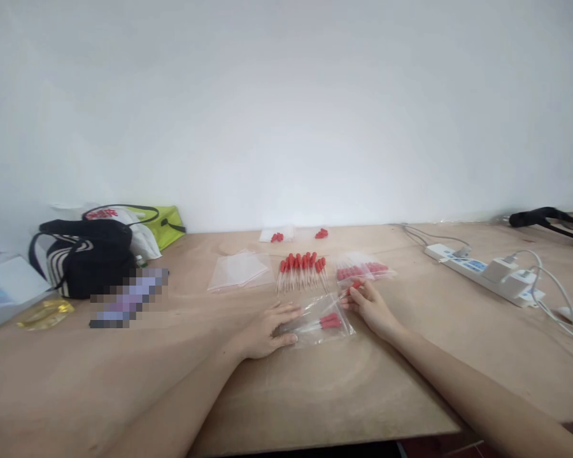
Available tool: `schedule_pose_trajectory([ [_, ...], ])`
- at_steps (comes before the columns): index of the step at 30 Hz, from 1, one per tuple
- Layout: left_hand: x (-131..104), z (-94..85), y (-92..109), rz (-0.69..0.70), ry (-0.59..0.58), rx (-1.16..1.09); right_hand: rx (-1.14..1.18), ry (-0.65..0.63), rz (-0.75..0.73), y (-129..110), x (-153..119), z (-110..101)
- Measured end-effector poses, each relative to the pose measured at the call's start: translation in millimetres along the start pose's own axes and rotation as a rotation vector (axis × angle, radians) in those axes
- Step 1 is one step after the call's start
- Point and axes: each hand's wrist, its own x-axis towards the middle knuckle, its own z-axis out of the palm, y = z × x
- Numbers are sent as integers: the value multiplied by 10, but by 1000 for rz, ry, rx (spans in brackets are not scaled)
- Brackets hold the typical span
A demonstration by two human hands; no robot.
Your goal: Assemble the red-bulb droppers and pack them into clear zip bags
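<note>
The step in hand appears to be the loading of a clear plastic bag [310, 331], which lies flat on the tabletop [315, 394] at the near middle, with red-bulbed droppers already inside it. The bag is pinned under the left hand [272, 327], whose grip is relaxed, fingers spread and clenched on nothing. By the right hand [370, 305] a single dropper [354, 286] is grasped at its red bulb, near the bag's right far corner, its tube pointing left; whether the tip has passed inside the bag cannot be told.

For the next move, a parted bag mouth and a steady left hand would seem to be called for, so that the tube can be slid in without the thin film being snagged. Loose droppers [299, 261] are laid in a row just beyond, with flat bags [241, 270] to their left and filled bags [363, 268] to their right. Two small clusters of red pieces [277, 238] are seen farther back.

No brand can be read. Red characters are printed on a white carrier bag [143, 240] at the far left, too small to be made out; blue markings on the power strip [472, 267] at right are likewise illegible.
</note>
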Motion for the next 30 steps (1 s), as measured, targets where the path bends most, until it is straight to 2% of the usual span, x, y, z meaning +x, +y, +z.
schedule_pose_trajectory([
  [5, -18, 4, 9, -57, 13, -3, -125, -162, 78, -49, -103, 36],
  [11, -17, 25, -23, -70, 11, -11, -329, -129, 9, -14, -109, 57],
  [17, 0, 3, 3, -1, -2, 18, -438, -350, -2, 80, -15, 0],
  [19, 5, -4, 7, 4, -18, 29, -532, -312, -11, 39, 87, -29],
  [22, 8, -3, -1, -1, -26, 29, -779, -116, -140, -84, 324, -12],
  [24, 8, 5, -13, 4, -21, 24, -1023, -2, -159, -160, 510, 63],
  [27, 5, 16, -27, 12, -20, 23, -1135, 64, -121, -189, 762, 242],
  [30, 1, 13, -20, 23, -19, 22, -1189, 77, -62, -129, 936, 411],
])
